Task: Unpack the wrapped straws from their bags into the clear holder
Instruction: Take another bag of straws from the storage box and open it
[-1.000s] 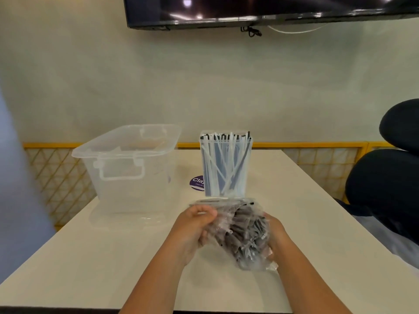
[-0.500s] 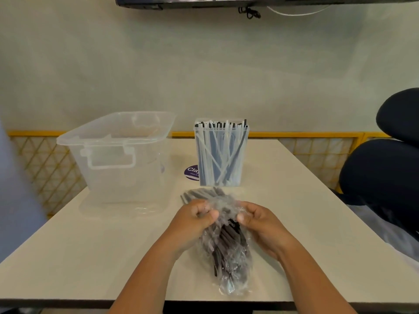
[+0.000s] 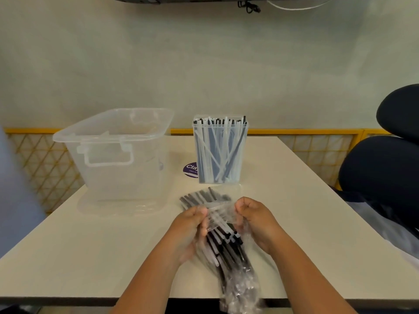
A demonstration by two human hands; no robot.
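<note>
A clear plastic bag of wrapped straws (image 3: pixel 229 252) lies lengthwise on the white table (image 3: pixel 90 250), its closed end hanging past the near edge. My left hand (image 3: pixel 190 232) and my right hand (image 3: pixel 256 223) each pinch one side of the bag's mouth, with the film stretched between them. Dark straw tips (image 3: pixel 204 197) poke out of the mouth toward the far side. Behind them stands the clear holder (image 3: pixel 220 150), upright and holding several wrapped straws.
A large clear storage bin (image 3: pixel 113 152) sits at the back left of the table. A purple round sticker (image 3: pixel 190 169) lies beside the holder. A black office chair (image 3: pixel 383 168) stands at the right. A yellow lattice rail runs behind the table.
The bag has come down from a raised, bunched hold onto the table. Both hands have shifted to its mouth and moved apart, and the straw tips now stick out.
</note>
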